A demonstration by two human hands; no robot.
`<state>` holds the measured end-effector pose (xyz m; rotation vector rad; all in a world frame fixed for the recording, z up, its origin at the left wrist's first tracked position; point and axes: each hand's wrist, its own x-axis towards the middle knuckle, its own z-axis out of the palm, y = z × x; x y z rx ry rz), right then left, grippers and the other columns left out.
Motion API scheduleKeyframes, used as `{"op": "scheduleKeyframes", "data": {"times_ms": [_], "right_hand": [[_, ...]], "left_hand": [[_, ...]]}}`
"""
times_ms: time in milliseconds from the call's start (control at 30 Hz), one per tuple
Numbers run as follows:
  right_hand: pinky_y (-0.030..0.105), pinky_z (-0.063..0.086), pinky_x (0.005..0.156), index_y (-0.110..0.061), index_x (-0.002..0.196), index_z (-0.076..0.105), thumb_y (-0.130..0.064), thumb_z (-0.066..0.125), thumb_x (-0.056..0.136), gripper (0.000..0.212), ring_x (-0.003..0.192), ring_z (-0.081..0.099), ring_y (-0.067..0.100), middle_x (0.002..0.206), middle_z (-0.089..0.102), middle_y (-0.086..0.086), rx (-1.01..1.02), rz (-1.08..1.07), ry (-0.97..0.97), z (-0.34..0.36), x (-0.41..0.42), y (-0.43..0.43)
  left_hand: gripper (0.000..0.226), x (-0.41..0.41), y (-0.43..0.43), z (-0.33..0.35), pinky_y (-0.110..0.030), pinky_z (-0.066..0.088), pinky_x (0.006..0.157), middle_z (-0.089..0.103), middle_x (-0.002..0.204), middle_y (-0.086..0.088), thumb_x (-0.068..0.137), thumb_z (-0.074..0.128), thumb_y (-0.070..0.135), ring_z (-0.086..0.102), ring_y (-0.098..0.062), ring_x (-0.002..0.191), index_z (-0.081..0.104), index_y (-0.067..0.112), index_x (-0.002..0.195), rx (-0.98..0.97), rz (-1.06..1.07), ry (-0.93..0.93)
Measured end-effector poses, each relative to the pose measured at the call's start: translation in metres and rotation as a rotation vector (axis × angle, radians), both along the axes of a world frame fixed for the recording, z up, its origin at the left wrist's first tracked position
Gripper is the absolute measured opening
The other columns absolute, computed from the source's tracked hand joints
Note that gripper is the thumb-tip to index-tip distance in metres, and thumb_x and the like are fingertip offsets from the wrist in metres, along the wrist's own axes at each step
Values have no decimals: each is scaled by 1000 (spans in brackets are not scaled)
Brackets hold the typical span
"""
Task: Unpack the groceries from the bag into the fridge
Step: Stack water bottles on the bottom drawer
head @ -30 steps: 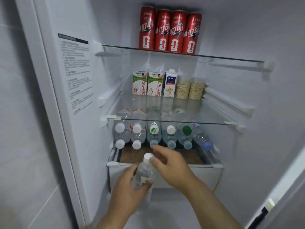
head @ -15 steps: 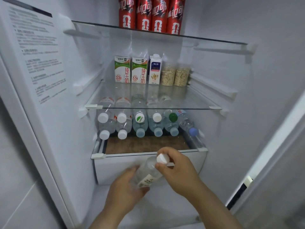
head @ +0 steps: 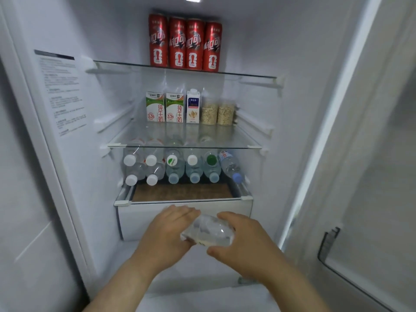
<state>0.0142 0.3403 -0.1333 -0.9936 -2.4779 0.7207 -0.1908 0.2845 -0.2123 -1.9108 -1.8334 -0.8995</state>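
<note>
A clear plastic water bottle (head: 208, 231) lies between my two hands in front of the white drawer (head: 139, 219) of the open fridge. My left hand (head: 167, 233) holds its left side and my right hand (head: 244, 242) wraps round its right end. The bottle's base faces me and its cap is hidden. Above the drawer, several water bottles (head: 180, 168) lie stacked on their sides on a brown mat (head: 182, 192), caps toward me.
Several red cans (head: 185, 42) stand on the top glass shelf. Milk cartons (head: 164, 108) and two oat jars (head: 217, 112) stand at the back of the middle shelf (head: 180, 137). The fridge door (head: 371, 176) hangs open at right.
The bottle has turned from upright with its white cap up to lying level with its base toward me. The view has tilted up to show the cans fully.
</note>
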Motion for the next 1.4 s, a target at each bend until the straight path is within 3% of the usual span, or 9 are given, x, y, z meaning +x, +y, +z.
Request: {"op": "scheduleKeyframes", "data": {"times_ms": [233, 400, 567, 700, 867, 1033, 1133, 1267, 1400], "right_hand": [[19, 47, 63, -29, 87, 57, -39, 68, 75, 19, 72, 58, 4, 80, 63, -10, 64, -144, 140, 11, 32, -17], [8, 39, 56, -44, 94, 55, -42, 69, 79, 21, 74, 55, -7, 85, 61, -18, -8, -341, 307, 18, 38, -19], [8, 39, 53, -34, 80, 49, -35, 66, 82, 18, 64, 50, -3, 76, 57, -11, 12, -431, 376, 21, 28, -6], [10, 42, 54, -29, 87, 56, -31, 70, 81, 16, 72, 55, 3, 84, 60, -8, -49, -525, 512, 10, 11, 8], [23, 42, 82, -22, 134, 54, -33, 77, 80, 60, 97, 53, 15, 115, 59, -2, -67, -675, 591, -4, -13, 34], [22, 42, 59, -22, 83, 52, -29, 78, 77, 27, 73, 55, 13, 80, 57, -9, 5, -679, 623, -15, -34, 73], [31, 44, 66, -21, 83, 49, -32, 74, 79, 28, 75, 53, 14, 79, 54, -9, -7, -681, 611, -17, -54, 93], [14, 41, 63, -32, 86, 53, -30, 75, 82, 23, 74, 55, 0, 79, 57, -19, 76, -626, 665, -17, -77, 113], [34, 56, 66, -26, 85, 58, -41, 74, 76, 24, 77, 63, 12, 83, 64, -8, 75, -633, 645, -24, -101, 138]], "left_hand": [[78, 32, 10, 31, -29, 38, 107, 63, 127, 3, 56, 94, 30, 52, -14, 120, 62, 19, 126, 90, -97, -44], [82, 38, 20, 44, -16, 14, 113, 22, 141, 31, 79, 79, 36, 17, 9, 133, 32, 39, 146, -34, -14, -289], [60, -6, 24, 28, -16, 18, 110, 39, 148, 11, 90, 66, 38, 30, -8, 140, 43, 26, 144, -115, 108, -332], [54, -45, 35, 12, -24, 32, 109, 51, 140, 7, 89, 66, 39, 43, -12, 131, 52, 22, 138, -196, 187, -327], [43, -73, 50, -2, -32, 46, 95, 65, 119, 12, 81, 68, 48, 58, -15, 114, 67, 29, 119, -288, 232, -139], [33, -98, 65, -23, -35, 57, 67, 72, 85, 17, 59, 70, 59, 69, -14, 77, 78, 34, 79, -149, 199, -124], [34, -100, 70, -27, -33, 55, 60, 71, 76, 16, 67, 57, 60, 66, -15, 67, 77, 33, 71, -55, 175, -134], [28, -99, 73, -28, -32, 53, 53, 68, 69, 11, 72, 55, 48, 63, -19, 59, 74, 29, 67, 24, 124, -115], [24, -105, 74, -33, -30, 49, 54, 64, 68, 14, 75, 55, 47, 61, -18, 62, 72, 31, 69, 22, 122, -99]]}}
